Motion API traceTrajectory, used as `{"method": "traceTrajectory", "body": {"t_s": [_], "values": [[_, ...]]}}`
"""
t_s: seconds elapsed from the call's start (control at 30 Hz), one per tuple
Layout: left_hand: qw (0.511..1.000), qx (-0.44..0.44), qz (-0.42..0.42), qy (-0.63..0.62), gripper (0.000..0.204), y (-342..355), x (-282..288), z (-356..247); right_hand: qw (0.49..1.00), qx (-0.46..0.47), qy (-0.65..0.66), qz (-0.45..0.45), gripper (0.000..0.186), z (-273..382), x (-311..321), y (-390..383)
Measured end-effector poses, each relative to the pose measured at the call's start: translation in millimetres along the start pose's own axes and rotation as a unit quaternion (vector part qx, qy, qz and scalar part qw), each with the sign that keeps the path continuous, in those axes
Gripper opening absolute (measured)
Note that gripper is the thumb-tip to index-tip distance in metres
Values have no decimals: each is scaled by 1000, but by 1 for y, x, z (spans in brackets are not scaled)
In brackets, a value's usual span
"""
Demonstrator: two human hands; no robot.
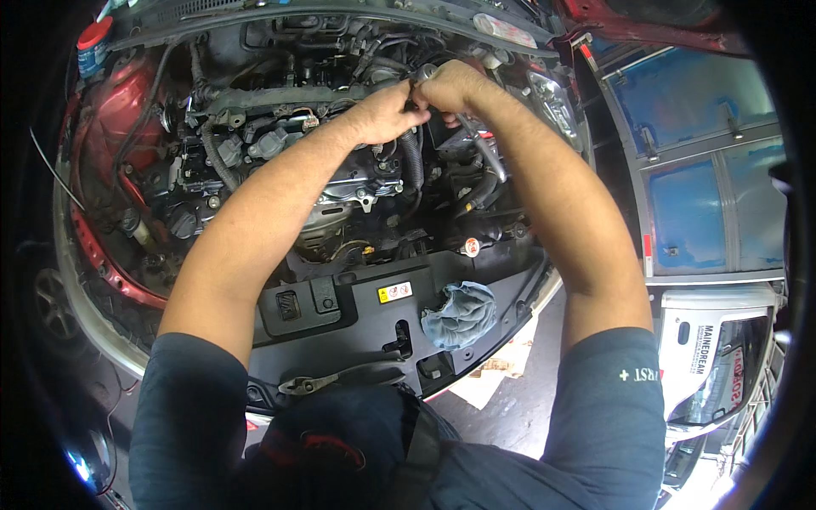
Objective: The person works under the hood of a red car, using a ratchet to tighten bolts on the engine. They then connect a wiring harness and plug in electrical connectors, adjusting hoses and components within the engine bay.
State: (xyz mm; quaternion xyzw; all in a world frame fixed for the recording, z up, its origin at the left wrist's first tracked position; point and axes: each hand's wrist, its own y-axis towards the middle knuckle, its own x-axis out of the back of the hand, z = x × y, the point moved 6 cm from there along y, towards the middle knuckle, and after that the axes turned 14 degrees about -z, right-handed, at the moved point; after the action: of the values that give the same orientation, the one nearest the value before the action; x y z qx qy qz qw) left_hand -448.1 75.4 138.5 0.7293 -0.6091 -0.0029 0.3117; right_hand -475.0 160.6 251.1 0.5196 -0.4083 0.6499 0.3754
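Note:
Both my arms reach over a car's open engine bay, and my hands meet at its far side, right of centre. My right hand [452, 88] has its fingers curled round something mostly hidden; a round metal end [425, 73] shows at its knuckles. Below that palm a grey, bar-like piece [488, 155] slants down to the right; whether it joins what I grip, I cannot tell. My left hand [389, 114] is beside the right, fingers bent and close together, their tips hidden. Under it lies the engine [340, 183], with a black corrugated hose [412, 160] nearby.
On the black front cover [357, 297] lie a crumpled blue-grey rag [459, 316] and long-handled pliers [340, 376]. A radiator cap [471, 247] sits behind the rag. A blue tub with a red lid [93, 44] stands far left. Blue-paned doors [693, 161] rise at right.

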Motion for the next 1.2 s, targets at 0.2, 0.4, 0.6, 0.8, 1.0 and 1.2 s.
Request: {"method": "traceTrajectory", "body": {"t_s": [0.2, 0.4, 0.6, 0.8, 1.0, 1.2], "values": [[998, 9, 47, 34, 36, 5, -11, 4, 835, 397, -339, -174, 52, 32, 11, -15], [1000, -19, -16, 0, 31, -3, 0, 1, 971, 153, -178, -39, 38, 18, 1, 1], [989, -26, -133, 53, 39, -11, 6, -6, 970, 181, -150, -68, 36, 10, 0, 2], [954, 134, -205, 174, 36, -100, -2, -15, 973, 181, -78, -123, 34, -4, 0, 4], [918, 255, 37, 301, 42, -91, -50, 15, 978, 153, -81, -119, 36, -2, -6, 7], [866, 434, -147, -200, 28, -84, -73, 41, 981, 124, -102, -112, 39, 4, -6, 13]]}}
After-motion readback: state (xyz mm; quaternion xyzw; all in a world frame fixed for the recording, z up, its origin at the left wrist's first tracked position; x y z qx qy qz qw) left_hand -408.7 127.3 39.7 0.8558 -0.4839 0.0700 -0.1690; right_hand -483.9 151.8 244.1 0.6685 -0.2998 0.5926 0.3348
